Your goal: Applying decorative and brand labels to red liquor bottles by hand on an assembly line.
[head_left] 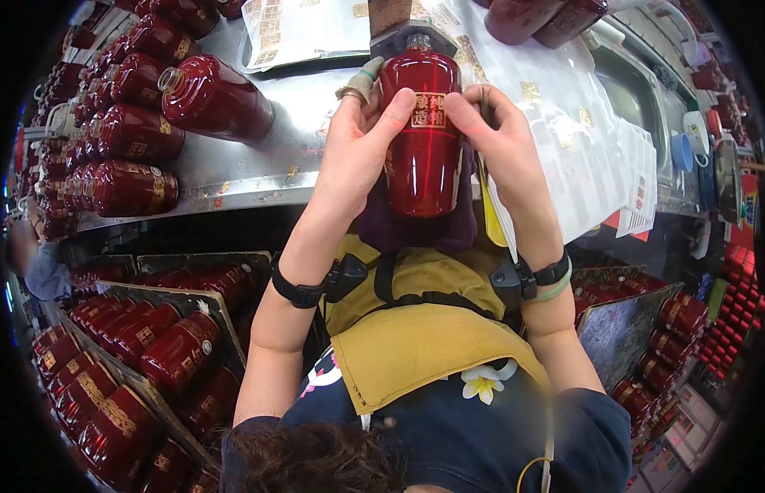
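A glossy dark red bottle (423,140) lies on a purple cloth pad (415,230) at the near edge of a steel bench (259,164), its neck pointing away from me into a wooden block (399,20). My left hand (358,144) grips its left side, thumb pressed beside a small gold label (428,109) on the bottle. My right hand (502,140) holds the right side, thumb on the label's other edge. A taped fingertip shows on the left hand. Both wrists wear black bands.
Many identical red bottles (210,97) lie in rows at the bench's left. White sheets of gold labels (563,123) cover its right and back. Below, trays of red bottles (144,345) stand left and right (654,345). A steel sink (637,90) sits far right.
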`<action>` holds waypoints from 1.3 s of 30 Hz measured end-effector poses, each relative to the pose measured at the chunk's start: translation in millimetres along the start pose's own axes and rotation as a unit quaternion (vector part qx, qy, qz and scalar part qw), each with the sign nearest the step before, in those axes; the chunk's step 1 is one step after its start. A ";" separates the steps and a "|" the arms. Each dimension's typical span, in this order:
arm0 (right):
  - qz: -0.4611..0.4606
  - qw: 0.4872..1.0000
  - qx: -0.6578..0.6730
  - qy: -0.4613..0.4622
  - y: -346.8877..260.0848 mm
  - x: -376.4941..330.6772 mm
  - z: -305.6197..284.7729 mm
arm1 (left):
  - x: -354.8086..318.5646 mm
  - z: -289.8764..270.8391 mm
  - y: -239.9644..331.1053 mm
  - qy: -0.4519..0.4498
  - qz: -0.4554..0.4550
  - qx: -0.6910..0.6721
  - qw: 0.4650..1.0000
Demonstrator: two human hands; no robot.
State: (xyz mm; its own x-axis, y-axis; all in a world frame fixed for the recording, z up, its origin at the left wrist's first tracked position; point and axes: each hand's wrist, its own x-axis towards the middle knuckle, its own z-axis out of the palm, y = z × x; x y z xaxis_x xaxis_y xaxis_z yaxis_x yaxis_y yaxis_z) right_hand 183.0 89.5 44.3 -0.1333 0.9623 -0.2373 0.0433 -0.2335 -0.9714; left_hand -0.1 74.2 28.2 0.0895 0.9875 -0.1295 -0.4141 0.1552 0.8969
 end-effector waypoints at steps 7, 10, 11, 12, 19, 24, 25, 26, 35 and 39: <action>-0.172 0.980 -0.086 0.048 -7.2 -46.2 10.1 | -1.4 0.4 -1.9 -0.002 0.027 0.050 0.998; -0.183 0.973 -0.128 0.058 -2.9 -49.8 11.9 | -1.8 0.7 -0.7 -0.004 0.032 0.051 0.998; -0.183 0.973 -0.128 0.058 -2.6 -49.9 11.7 | -1.7 1.1 -0.4 -0.001 0.027 0.046 0.999; -0.177 0.976 -0.118 0.054 -2.1 -50.1 11.6 | -1.8 1.1 -0.7 0.001 0.023 0.040 0.999; -0.113 0.987 -0.118 0.010 -6.5 -52.4 9.9 | -2.2 -0.2 -4.1 0.001 0.028 0.041 0.999; -0.176 0.970 -0.159 0.052 -2.6 -47.6 13.8 | -1.5 1.0 -2.7 0.007 0.028 0.043 0.999; -0.203 0.962 -0.165 0.074 -1.7 -47.1 15.0 | -1.8 1.0 -2.4 0.008 0.027 0.043 0.999; -0.202 0.963 -0.165 0.074 -2.4 -47.8 15.8 | -2.2 1.0 -2.1 0.006 0.030 0.046 0.998; -0.167 0.980 -0.092 0.062 -6.9 -46.4 8.0 | -2.6 -3.2 -1.5 0.004 0.010 0.021 1.000; -0.198 0.972 -0.077 0.101 -19.8 -30.1 -27.7 | -5.4 -8.2 6.7 -0.007 -0.009 0.021 1.000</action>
State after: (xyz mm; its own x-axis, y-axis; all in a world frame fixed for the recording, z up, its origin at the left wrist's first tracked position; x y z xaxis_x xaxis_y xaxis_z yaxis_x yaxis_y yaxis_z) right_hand 213.5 69.1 70.9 0.0267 0.9840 0.1760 0.1771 0.1687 -0.9696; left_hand -10.9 70.2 31.4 0.1099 0.9839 -0.1409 -0.3731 0.1723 0.9117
